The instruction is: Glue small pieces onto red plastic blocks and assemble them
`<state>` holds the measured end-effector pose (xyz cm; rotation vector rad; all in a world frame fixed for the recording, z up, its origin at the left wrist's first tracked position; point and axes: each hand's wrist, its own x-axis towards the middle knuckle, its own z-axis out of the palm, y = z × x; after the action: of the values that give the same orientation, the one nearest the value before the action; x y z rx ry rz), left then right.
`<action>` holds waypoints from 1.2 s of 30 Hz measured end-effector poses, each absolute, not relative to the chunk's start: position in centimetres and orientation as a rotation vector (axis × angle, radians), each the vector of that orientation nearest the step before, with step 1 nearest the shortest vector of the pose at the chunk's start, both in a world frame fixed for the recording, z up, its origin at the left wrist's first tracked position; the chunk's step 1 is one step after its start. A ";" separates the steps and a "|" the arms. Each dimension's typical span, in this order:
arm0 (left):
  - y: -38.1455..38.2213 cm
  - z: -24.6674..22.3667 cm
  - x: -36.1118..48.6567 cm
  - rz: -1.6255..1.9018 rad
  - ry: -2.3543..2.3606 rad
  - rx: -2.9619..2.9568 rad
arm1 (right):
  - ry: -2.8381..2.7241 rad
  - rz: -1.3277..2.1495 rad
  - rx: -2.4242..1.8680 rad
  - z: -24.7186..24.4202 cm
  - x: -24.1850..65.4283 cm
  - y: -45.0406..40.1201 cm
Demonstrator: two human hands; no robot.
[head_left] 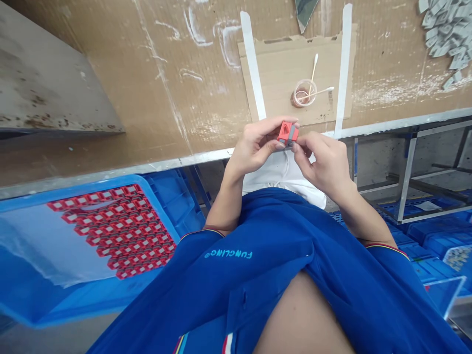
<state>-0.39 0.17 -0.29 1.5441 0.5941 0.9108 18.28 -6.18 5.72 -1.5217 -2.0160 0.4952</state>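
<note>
The person's left hand (254, 147) and right hand (324, 164) meet just past the bench's metal edge strip (206, 157), their fingers (275, 129) clenched from both sides on a small red-and-grey plastic part (288, 133), which sits between them. Just ahead, a cardboard sheet (280, 81) lies taped to the brown bench (147, 73) with white tape (344, 64), carrying a clear plastic cup (305, 92) of brownish liquid with two cotton swabs (320, 92) in it. Grey pieces (444, 37) lie heaped at the bench's far corner. Down to the left, a blue crate (33, 209) holds rows of red parts (114, 228) under clear plastic. A white cloth (283, 172) lies below the hands, above the person's blue shirt (258, 255).
</note>
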 end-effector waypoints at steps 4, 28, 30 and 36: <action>0.1 -0.1 -0.4 0.914 0.601 1.537 | -2.051 0.444 -1.487 5.5 18.4 -6.0; 0.0 -0.4 -0.7 0.890 0.577 1.453 | -1.891 0.718 -1.435 5.4 18.4 -5.8; 0.1 -0.3 -0.7 0.897 0.590 1.458 | -1.856 0.740 -1.441 5.5 18.2 -5.7; 0.1 -0.4 -0.6 0.899 0.621 1.457 | -1.838 0.755 -1.475 5.4 17.9 -5.7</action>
<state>-0.65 0.13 -0.44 1.4574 0.6210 0.8986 17.91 -5.66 5.37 -1.4745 -1.8382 0.7548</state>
